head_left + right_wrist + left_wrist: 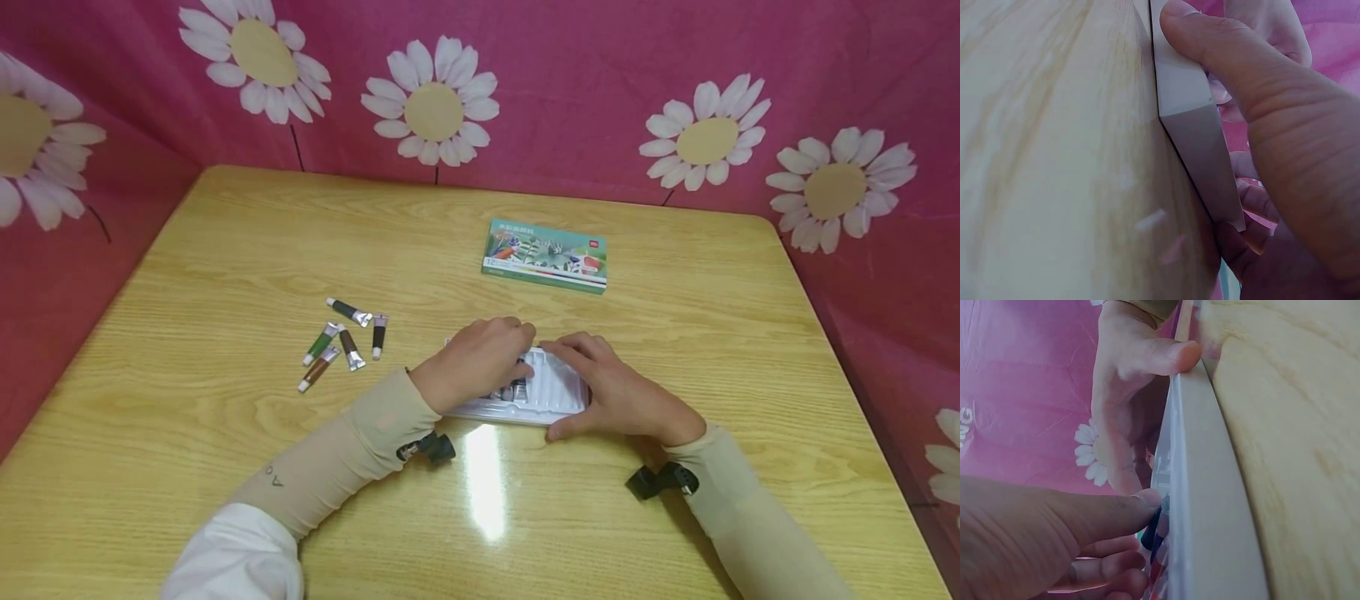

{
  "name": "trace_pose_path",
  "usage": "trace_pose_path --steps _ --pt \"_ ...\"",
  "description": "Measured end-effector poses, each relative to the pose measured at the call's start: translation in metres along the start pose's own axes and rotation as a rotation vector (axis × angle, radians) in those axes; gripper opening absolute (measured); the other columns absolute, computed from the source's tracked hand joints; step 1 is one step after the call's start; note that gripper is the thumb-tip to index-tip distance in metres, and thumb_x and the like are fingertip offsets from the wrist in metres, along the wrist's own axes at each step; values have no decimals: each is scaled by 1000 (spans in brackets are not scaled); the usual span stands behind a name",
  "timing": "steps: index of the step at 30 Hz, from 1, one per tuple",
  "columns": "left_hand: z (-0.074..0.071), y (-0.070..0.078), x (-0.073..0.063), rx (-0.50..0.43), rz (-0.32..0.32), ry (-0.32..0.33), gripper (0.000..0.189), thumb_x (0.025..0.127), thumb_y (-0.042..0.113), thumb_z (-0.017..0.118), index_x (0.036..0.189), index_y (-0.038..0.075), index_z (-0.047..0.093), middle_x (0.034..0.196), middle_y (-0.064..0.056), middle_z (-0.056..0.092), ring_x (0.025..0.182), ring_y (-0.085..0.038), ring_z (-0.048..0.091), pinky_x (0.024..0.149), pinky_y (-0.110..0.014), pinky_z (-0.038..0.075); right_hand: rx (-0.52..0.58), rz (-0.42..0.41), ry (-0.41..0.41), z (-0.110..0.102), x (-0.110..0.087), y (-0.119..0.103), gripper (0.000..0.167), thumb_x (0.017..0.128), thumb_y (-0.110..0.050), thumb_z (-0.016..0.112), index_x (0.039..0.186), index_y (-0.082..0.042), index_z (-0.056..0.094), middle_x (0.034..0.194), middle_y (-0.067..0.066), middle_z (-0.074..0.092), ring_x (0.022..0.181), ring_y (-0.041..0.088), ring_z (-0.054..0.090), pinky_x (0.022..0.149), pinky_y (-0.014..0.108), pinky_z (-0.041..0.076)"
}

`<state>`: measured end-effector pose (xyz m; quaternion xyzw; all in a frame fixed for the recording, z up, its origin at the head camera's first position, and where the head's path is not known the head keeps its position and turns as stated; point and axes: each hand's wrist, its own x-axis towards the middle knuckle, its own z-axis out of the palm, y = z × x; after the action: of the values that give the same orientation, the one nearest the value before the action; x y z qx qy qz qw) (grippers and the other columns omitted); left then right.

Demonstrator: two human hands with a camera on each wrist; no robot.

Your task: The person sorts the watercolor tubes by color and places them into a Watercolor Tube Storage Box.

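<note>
A white plastic paint tray (558, 392) lies on the table with slots moulded into it; those at its right end hold no tubes. Over the tray's left part, my left hand (480, 360) pinches a dark-coloured paint tube (1150, 534) between thumb and fingers, down at the slots. More paint tubes (507, 392) lie in the tray, partly hidden beneath that hand. My right hand (626, 393) holds the tray's right end, its thumb at the near edge and its fingers around the far corner. In the right wrist view, the tray's side wall (1200, 150) shows between thumb and fingers.
Left of the tray, several loose paint tubes lie together, among them a green one (320, 344), a brown one (349, 348) and a black one (379, 337). A teal printed paint box (543, 257) lies behind the tray. Pink flowered cloth (562, 100) hangs behind the wooden table (262, 242).
</note>
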<state>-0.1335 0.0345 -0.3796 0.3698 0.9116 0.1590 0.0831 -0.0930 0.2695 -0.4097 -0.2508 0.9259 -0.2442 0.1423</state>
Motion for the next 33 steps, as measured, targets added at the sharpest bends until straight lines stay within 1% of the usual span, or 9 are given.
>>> trace_pose_path --steps 5,8,14,17,20,27,30,31,33 --pt "-1 3 0 48 -4 0 28 98 30 72 112 6 71 97 -6 73 80 -16 66 72 -33 58 1 2 -5 -1 0 -1 113 69 -72 83 160 -23 38 152 3 42 139 24 38 114 51 45" --pt "0 4 0 64 7 1 25 99 29 71 109 7 74 97 -7 74 83 -17 68 75 -35 60 0 6 -4 -1 0 -1 112 69 -72 84 159 -23 39 152 3 42 139 23 39 115 51 45" --pt "3 2 1 76 27 2 20 100 27 70 94 10 78 90 -3 74 74 -12 62 69 -32 58 4 20 -12 -2 0 -2 112 68 -72 85 159 -25 39 153 1 41 139 22 38 116 50 45" --pt "4 1 1 83 31 9 21 100 28 70 93 10 78 89 -2 74 72 -11 59 67 -31 57 11 39 -22 -2 0 -3 113 67 -72 85 159 -27 38 153 0 40 140 21 37 117 49 44" --pt "5 1 2 78 30 14 21 100 29 70 97 10 78 90 -3 74 73 -12 60 67 -32 57 13 46 -28 -3 0 -3 113 67 -72 84 160 -27 38 154 0 39 140 21 36 117 50 44" --pt "8 1 3 73 10 5 27 100 30 68 115 10 75 100 -5 74 80 -15 66 71 -34 59 4 35 -25 -2 0 -2 113 67 -74 83 160 -27 38 153 0 40 140 21 37 117 50 45" --pt "6 0 2 94 38 5 29 101 30 68 120 11 74 102 -5 74 83 -16 67 73 -33 59 2 27 -21 -1 0 0 114 67 -75 83 160 -27 38 153 0 40 139 21 37 116 50 45" --pt "5 0 1 102 62 10 28 101 29 67 121 11 75 101 -4 73 83 -16 67 73 -32 59 2 23 -20 -1 0 0 114 67 -75 82 160 -27 37 153 0 40 139 21 37 116 49 45" --pt "2 -1 0 133 137 20 24 102 24 66 122 13 74 100 -2 72 84 -14 64 75 -29 57 -1 12 -15 -1 0 1 113 67 -75 82 159 -25 38 152 0 40 139 21 37 116 49 45"
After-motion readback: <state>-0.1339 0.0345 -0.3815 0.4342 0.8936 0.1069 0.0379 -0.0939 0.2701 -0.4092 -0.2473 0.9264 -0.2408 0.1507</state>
